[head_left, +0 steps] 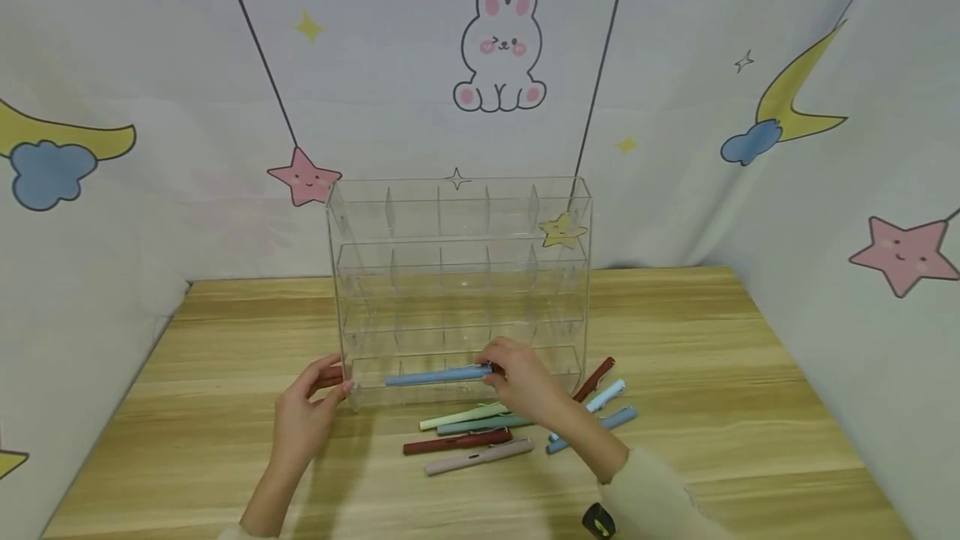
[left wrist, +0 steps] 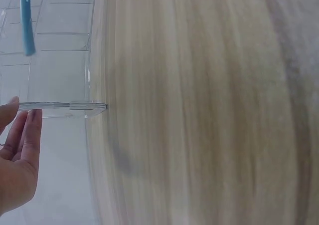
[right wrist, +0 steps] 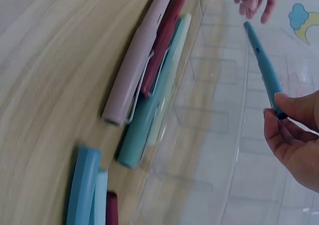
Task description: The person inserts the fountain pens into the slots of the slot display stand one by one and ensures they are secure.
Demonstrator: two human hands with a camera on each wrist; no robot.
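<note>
Clear, tiered acrylic rack [head_left: 461,252] with partitioned compartments: left hand [head_left: 303,411] clamped on side edge. Slim blue cylindrical pen [head_left: 438,376]: right hand [head_left: 525,377] pinches one end; body extends leftward from fingertips.

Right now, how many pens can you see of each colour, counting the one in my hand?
Blue pens: 2, one of them in your right hand
Light blue pen: 1
Dark red pens: 2
Pale green pen: 1
Teal pen: 1
Pale mauve pen: 1
Total: 8
</note>
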